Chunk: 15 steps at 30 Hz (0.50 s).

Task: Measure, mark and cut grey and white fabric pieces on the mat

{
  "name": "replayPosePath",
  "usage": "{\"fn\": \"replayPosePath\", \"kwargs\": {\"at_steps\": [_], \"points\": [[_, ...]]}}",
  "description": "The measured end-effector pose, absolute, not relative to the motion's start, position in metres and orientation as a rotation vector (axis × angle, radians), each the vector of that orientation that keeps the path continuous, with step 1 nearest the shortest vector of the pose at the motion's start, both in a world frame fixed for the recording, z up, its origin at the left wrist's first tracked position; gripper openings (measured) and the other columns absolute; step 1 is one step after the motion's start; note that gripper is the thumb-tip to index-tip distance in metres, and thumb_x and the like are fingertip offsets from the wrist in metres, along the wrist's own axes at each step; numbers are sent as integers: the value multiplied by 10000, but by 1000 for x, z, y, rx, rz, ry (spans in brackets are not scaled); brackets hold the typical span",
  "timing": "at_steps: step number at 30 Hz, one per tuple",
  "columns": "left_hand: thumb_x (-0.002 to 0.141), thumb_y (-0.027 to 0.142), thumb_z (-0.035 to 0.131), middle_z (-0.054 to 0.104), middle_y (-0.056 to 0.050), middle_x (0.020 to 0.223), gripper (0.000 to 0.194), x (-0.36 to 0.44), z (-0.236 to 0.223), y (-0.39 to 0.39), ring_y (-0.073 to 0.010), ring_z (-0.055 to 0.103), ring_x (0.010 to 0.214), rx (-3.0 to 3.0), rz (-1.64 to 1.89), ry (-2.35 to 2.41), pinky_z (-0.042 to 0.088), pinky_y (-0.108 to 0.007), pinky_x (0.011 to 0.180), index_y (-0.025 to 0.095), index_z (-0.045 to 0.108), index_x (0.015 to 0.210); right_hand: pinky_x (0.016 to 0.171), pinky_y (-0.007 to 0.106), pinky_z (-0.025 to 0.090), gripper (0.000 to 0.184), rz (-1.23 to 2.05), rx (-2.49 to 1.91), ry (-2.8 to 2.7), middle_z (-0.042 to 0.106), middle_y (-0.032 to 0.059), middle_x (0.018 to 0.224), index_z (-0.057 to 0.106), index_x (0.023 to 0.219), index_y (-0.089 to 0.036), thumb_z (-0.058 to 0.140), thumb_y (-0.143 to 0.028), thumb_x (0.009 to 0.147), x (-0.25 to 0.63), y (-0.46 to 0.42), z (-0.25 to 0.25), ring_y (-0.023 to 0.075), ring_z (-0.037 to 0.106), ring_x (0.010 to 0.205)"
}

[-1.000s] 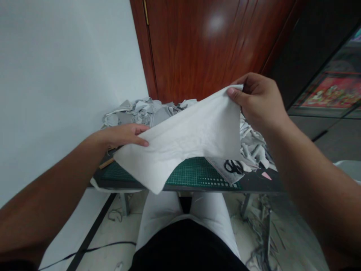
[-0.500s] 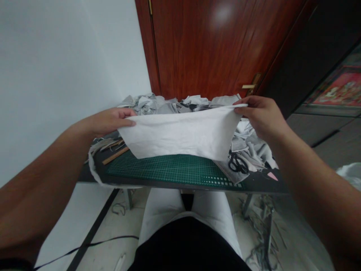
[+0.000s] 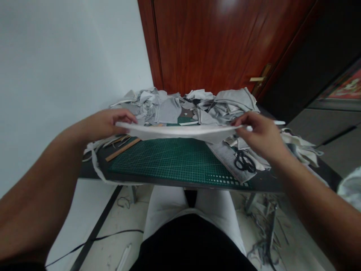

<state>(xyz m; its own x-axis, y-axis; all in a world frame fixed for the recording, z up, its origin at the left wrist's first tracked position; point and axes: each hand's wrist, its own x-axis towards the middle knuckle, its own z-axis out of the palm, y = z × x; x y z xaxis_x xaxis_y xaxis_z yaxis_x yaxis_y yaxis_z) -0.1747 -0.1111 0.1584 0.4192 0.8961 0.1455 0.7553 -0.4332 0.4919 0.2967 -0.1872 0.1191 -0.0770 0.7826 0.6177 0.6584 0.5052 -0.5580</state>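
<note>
A white piece of fabric (image 3: 180, 131) is stretched level between my two hands, above a green cutting mat (image 3: 166, 160). My left hand (image 3: 114, 120) pinches its left end, thumb below and fingers above. At the other end my right hand (image 3: 255, 130) grips the fabric's edge between thumb and fingers. Seen nearly edge-on, the cloth shows as a narrow band, slightly blurred. Black-handled scissors (image 3: 244, 162) lie below my right hand on a grey fabric piece (image 3: 225, 158), their blades hidden.
Heaps of grey and white fabric scraps (image 3: 169, 109) line the table's back. A wooden ruler (image 3: 122, 149) lies on the left, beside fabric strips (image 3: 96, 160). More scraps (image 3: 300, 146) sit at the right. Behind stands a wooden door (image 3: 208, 45); offcuts (image 3: 263, 229) litter the floor.
The fabric, which hung as a broad panel, has tipped to a thin, nearly edge-on band. Both hands sit a little lower in view and still hold its ends.
</note>
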Motion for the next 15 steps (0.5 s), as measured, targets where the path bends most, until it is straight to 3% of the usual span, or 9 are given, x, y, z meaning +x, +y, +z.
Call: {"fn": "replayPosePath", "kwargs": {"at_steps": [3, 5, 10, 15], "points": [[626, 258, 728, 733, 20, 954, 527, -187, 123, -124, -161, 679, 888, 2155, -63, 1405, 518, -265, 820, 230, 700, 1152, 863, 382, 507, 207, 223, -1308, -2201, 717, 48, 912, 667, 868, -223, 565, -93, 744, 291, -219, 68, 243, 664, 915], [609, 275, 740, 743, 28, 871, 538, -188, 96, -127, -188, 699, 822, 2073, -238, 1406, 525, -274, 764, 253, 716, 1145, 891, 385, 517, 290, 375, -1377, -2438, 726, 65, 934, 701, 913, -215, 551, -64, 715, 286, -234, 36, 250, 673, 940], [846, 400, 554, 742, -58, 1078, 359, -151, 39, -117, -227, 703, 977, 2337, 102, 1433, 523, -324, 893, 223, 692, 1125, 940, 380, 519, 232, 437, -1396, -2413, 738, 95, 1034, 723, 1028, -184, 549, -165, 876, 255, -230, 6, 252, 673, 1012], [909, 255, 456, 665, -127, 1273, 372, -87, 4, -103, -249, 603, 1228, 2604, 310, 1323, 439, -383, 1110, 161, 656, 1207, 1031, 344, 479, 281, 310, -1388, -2349, 730, 126, 1150, 706, 1126, -133, 497, -115, 939, 204, -175, 5, 235, 645, 1123]]}}
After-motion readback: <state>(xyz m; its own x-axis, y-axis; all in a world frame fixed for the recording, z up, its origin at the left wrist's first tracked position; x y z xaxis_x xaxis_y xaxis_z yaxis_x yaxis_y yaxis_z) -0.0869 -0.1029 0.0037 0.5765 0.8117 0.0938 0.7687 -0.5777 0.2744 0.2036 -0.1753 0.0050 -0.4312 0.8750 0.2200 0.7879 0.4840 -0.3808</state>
